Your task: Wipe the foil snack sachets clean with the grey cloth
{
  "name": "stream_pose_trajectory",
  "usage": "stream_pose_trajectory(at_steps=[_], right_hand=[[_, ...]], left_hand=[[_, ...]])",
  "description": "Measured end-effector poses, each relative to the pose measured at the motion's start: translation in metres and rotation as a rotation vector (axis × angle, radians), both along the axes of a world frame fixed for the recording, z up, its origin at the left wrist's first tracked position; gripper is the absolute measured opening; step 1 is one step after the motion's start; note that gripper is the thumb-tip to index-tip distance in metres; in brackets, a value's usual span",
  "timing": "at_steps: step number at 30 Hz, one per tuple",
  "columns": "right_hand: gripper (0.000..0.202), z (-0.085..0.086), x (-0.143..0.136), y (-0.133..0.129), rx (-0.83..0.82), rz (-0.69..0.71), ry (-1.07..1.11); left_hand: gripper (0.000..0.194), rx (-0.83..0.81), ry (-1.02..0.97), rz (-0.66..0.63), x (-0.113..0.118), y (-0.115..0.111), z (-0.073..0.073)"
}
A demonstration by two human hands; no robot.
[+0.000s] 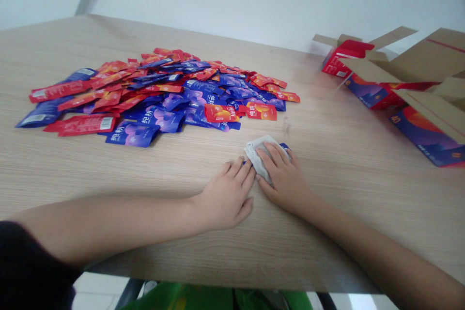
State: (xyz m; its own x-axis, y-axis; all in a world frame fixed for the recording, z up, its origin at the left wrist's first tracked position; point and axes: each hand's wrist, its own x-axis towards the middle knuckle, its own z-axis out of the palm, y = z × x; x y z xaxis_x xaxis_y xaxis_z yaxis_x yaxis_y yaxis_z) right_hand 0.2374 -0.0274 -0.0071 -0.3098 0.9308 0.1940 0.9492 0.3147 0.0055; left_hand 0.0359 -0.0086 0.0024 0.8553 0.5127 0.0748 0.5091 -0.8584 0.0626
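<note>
Mid-frame, I see the right hand (pixel 288 177) spread flat on a cloth (pixel 258 145), the left hand (pixel 227 196) flat beside it; uneven pressure could skid the blue packet (pixel 285 146) beneath.

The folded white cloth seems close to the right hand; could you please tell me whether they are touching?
Touching: the head view shows the right hand resting on the folded white cloth, covering part of it.

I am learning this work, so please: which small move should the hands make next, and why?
Perhaps slide the white cloth over what looks like a blue packet beneath: the right hand lies on the cloth, the left hand close beside it.
</note>
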Motion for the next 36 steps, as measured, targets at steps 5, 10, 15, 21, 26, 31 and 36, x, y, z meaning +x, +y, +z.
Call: stream_pose_trajectory(at_steps=[5,10,15,21,26,31,36], right_hand=[[0.058,-0.001,0.001,0.000,0.008,0.000,0.005],[0.057,0.000,0.003,0.000,0.012,-0.012,-0.001],[0.057,-0.002,0.005,0.000,0.025,-0.017,-0.005],[0.058,-0.001,0.007,0.000,0.019,-0.032,-0.011],[0.058,0.001,0.012,0.001,-0.002,-0.078,-0.024],[0.059,0.001,0.017,0.003,-0.025,-0.049,-0.015],[0.058,0.003,0.017,0.003,-0.054,-0.065,-0.001]], left_hand=[[0.061,-0.008,0.004,0.004,0.000,0.000,0.000],[0.062,-0.018,0.005,0.011,-0.001,-0.001,0.000],[0.063,-0.019,0.008,0.010,0.000,-0.001,-0.001],[0.065,-0.019,0.021,0.014,0.000,0.000,-0.001],[0.065,-0.025,0.025,0.010,0.000,-0.001,-0.001],[0.065,-0.025,0.026,0.006,0.000,0.000,-0.001],[0.065,-0.033,0.028,0.009,-0.001,-0.001,0.001]])
